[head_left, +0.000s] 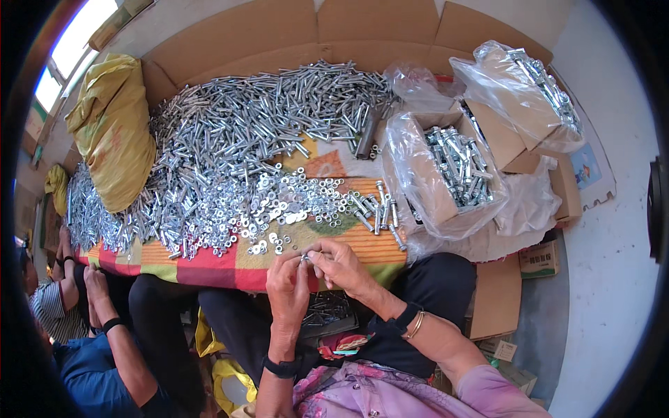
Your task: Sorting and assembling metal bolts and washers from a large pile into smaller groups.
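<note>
Plastic-lined brown cardboard boxes point(446, 174) of bolts at right, yellow sack point(111, 132) at left

Bright daylight from the window point(70, 49); sharp centre, edges fisheye-bent, dark.

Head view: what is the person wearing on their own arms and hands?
Both hands are bare, no gloves. The left hand has a black watch-like band at the wrist. The right hand has a black band beside a thin gold-coloured bangle. A pale purple sleeve covers the right upper arm.

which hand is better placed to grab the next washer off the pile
Left, probably. The left hand sits just below the washers; the right hand lies further to their right, nearer the loose bolts.
</note>
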